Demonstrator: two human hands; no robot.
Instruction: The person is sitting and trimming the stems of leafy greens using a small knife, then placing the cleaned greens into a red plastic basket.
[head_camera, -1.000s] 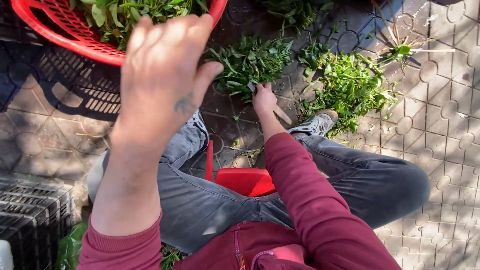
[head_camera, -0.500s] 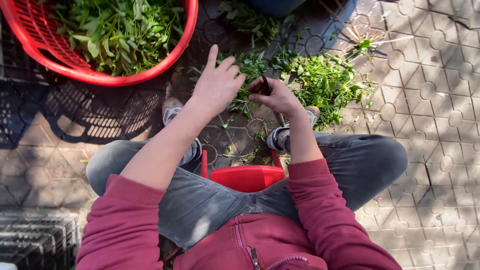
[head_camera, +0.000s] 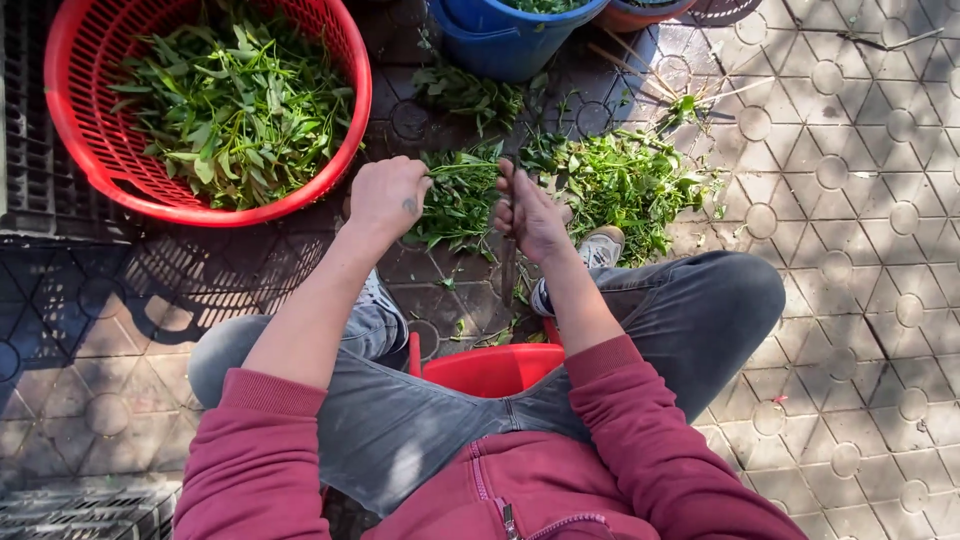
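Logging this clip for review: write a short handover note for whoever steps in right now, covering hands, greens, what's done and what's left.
Left hand: closed on a leafy sprig.
Right hand: pinching the sprig's other end.
Red basket, upper left: holds loose green leaves.
Piles of greens lie on the paving past the hands; blue bucket beyond.
Done: the leaves in the basket.
Left: the piles on the ground.

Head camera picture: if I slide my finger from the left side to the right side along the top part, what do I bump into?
Round red plastic basket full of green leaves → left hand → right hand → loose pile of green leafy stems on the paving → bare patterned paving stones.
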